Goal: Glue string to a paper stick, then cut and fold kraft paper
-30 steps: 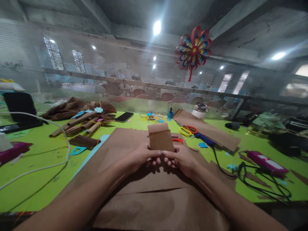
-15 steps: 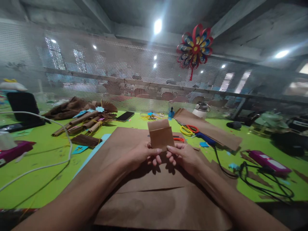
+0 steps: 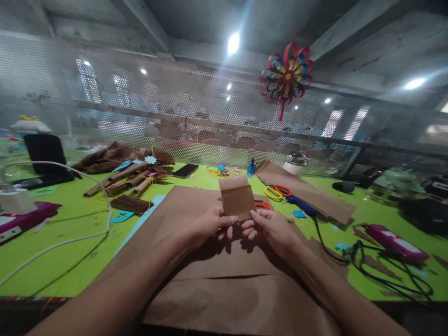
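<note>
A small folded piece of brown kraft paper [image 3: 239,201] is held upright in front of me, its top flap lighter than the rest. My left hand [image 3: 217,225] pinches its lower left corner between thumb and fingers. At the lower right corner, my right hand [image 3: 266,227] grips it the same way. Beneath both hands lies a large brown paper sheet [image 3: 196,298] with a crease or edge across it. Partly hidden behind the small piece are red-handled scissors [image 3: 263,205]. Scissors with yellow and red handles [image 3: 273,192] rest to the right.
On the green table [image 3: 70,247], rolled brown paper pieces [image 3: 122,179] and a phone [image 3: 186,170] lie at the back left. A blue-handled corded tool [image 3: 300,205] and a purple power strip [image 3: 397,242] are at right. A white cable [image 3: 108,219] curves at left.
The view has shifted slightly, so everything sits a little further right and lower. Both hands keep their hold on the folded paper, which is nearly unchanged in pose.
</note>
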